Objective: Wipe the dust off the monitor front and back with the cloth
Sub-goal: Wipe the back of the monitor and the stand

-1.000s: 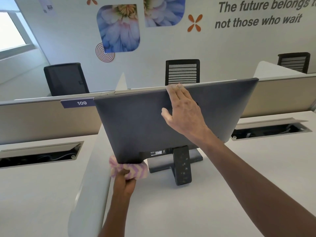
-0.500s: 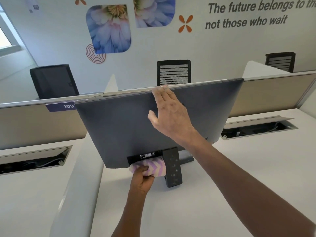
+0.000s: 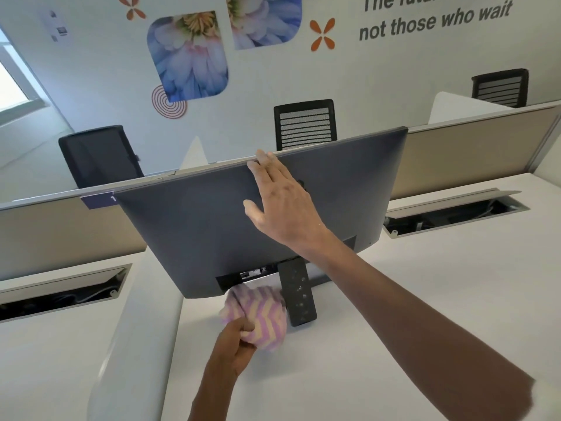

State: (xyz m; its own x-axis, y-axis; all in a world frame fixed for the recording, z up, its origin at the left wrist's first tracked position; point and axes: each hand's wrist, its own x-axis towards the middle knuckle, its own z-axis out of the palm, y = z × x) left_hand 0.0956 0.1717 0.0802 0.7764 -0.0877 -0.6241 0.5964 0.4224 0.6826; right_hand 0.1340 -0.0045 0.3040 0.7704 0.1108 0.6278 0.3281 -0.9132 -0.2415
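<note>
The monitor stands on the white bench with its grey back panel toward the person and its top tilted away toward the far partition. The right hand lies flat against the upper back panel, its fingers straight and reaching to the top edge, holding nothing and only bracing the screen. The left hand is low and near, its fingers curled tight round a bunched purple-and-yellow zigzag cloth. The cloth sits just under the monitor's bottom edge, beside the black stand and touching or nearly touching it; which cannot be told.

The step in hand looks like wiping the lower back, around the port recess and the stand's neck. To do it well, the bracing hand should press steadily so the tilted screen does not rock or swivel on its base while the cloth pushes against it. The cloth would work better opened a little, so that a flat face meets the panel and not a hard wad. Strokes should run one way along the bottom edge, then round the stand, so that dust is carried off and not spread. The port recess likely calls for a light touch, since the cloth could snag there. The front face cannot be seen from here, so its state is unknown.
</note>
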